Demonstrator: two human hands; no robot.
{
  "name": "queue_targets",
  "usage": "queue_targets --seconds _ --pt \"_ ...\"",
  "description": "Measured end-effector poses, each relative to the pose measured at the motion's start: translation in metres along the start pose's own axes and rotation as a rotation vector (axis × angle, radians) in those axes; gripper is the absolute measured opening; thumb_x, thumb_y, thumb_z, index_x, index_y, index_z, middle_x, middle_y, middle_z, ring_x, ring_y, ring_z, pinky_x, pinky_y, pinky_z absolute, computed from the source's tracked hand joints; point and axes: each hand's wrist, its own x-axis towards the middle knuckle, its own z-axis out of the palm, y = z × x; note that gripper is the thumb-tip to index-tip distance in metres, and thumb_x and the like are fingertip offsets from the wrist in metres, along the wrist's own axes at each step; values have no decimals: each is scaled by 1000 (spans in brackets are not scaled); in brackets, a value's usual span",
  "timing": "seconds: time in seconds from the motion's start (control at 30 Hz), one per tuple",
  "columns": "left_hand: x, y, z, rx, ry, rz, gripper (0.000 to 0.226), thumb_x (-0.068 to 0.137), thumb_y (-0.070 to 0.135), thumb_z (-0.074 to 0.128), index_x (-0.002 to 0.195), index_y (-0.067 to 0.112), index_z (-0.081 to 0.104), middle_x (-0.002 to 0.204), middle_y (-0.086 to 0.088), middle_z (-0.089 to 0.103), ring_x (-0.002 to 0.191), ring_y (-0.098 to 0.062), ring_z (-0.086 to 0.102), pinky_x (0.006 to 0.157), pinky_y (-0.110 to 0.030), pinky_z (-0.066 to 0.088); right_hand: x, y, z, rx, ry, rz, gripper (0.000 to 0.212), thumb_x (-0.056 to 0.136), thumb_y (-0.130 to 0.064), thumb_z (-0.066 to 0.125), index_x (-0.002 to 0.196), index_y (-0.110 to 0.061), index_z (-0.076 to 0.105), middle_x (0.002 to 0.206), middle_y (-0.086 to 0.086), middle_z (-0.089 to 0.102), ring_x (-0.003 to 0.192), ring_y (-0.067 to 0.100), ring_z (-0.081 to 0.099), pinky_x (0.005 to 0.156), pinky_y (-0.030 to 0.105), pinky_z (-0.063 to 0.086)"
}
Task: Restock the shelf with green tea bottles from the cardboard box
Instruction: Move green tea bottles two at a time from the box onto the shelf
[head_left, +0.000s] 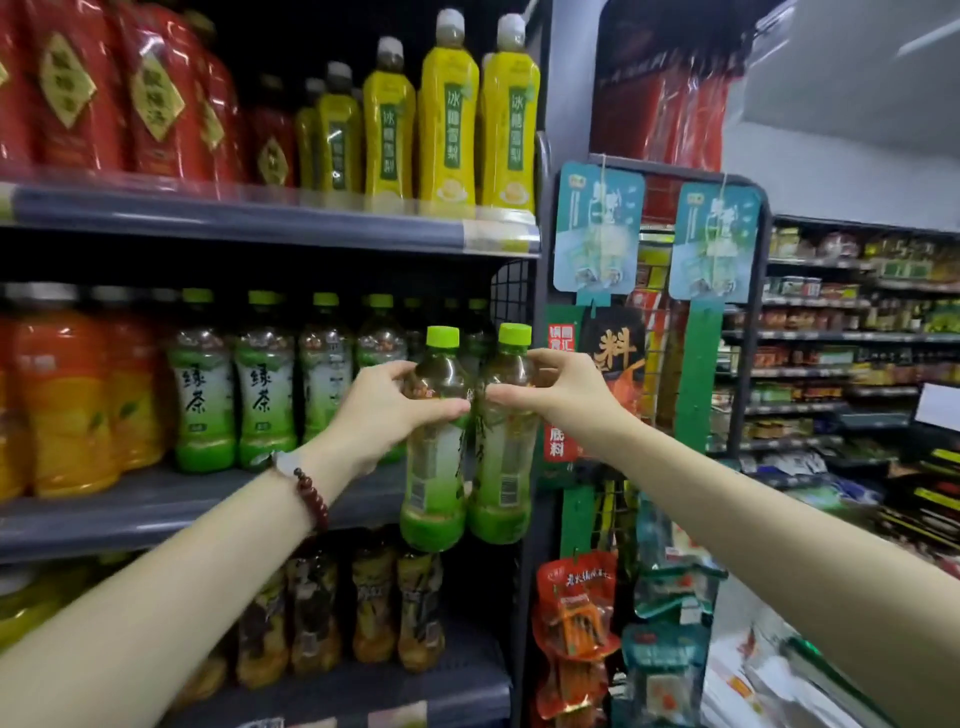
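Note:
My left hand (387, 410) grips a green tea bottle (434, 467) round its shoulder. Beside it, my right hand (558, 387) grips a second green tea bottle (503, 462) the same way. Both bottles have lime-green caps and hang upright, touching each other, just in front of the right end of the middle shelf (156, 506). Several matching green tea bottles (262, 384) stand in rows on that shelf to the left. The cardboard box is out of view.
Orange drink bottles (67, 405) fill the shelf's left end. Yellow bottles (447, 119) and red bottles (156, 93) stand on the shelf above, dark tea bottles (374, 608) below. A wire rack (654, 364) hung with snack packets stands close on the right.

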Motion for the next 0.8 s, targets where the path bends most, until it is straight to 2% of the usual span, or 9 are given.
queue_targets --seconds 0.1,0.17,0.23,0.3,0.37,0.47,0.57,0.63,0.8 --pt "15 13 -14 -9 27 26 128 19 62 87 131 11 51 118 -5 66 108 -21 63 99 -43 48 18 -14 3 15 28 -23 91 58 -51 84 133 -10 52 120 4 65 112 16 60 99 38 50" --pt "25 18 -20 3 58 58 121 21 63 88 126 13 55 114 -3 68 105 -20 65 96 -42 51 24 -22 7 47 26 -48 73 67 -37 83 128 -10 55 100 -1 69 95 8 64 82 23 55" --pt "34 22 -22 2 94 77 104 34 55 90 123 13 57 107 0 70 99 -17 67 93 -40 53 29 -25 12 60 53 -69 64 70 -30 83 126 -15 56 95 -4 69 92 8 65 75 17 52" --pt "41 25 -20 8 139 103 95 41 49 89 123 15 57 103 2 70 96 -15 67 91 -38 54 35 -25 16 61 103 -82 50 69 -32 83 112 -24 60 95 0 71 93 14 68 79 25 57" --pt "47 25 -18 28 184 136 97 37 56 85 122 19 58 105 5 70 96 -14 67 90 -38 54 40 -24 19 58 147 -103 49 68 -33 83 112 -21 65 95 -1 73 92 14 70 85 34 58" --pt "51 17 -11 8 211 165 97 42 55 84 127 21 54 112 5 68 103 -12 64 96 -37 51 40 -21 24 41 203 -161 51 70 -30 82 117 -24 65 96 -8 74 91 4 69 86 31 57" --pt "46 5 1 -36 228 205 80 59 33 86 130 20 51 113 9 64 108 -11 61 99 -33 47 38 -10 32 23 276 -200 49 71 -25 82 117 -26 65 96 -10 74 90 0 68 86 25 56" --pt "45 -6 9 -64 256 217 73 64 24 85 129 21 52 110 10 62 107 -10 59 95 -27 47 39 1 38 11 305 -205 50 70 -25 82 116 -27 65 96 -10 74 90 1 69 86 27 56" --pt "52 -25 17 -76 258 212 60 67 20 83 120 24 56 101 16 64 96 0 59 78 -7 41 49 14 44 57 298 -162 52 70 -25 83 118 -25 64 98 -10 74 91 2 68 87 31 57"
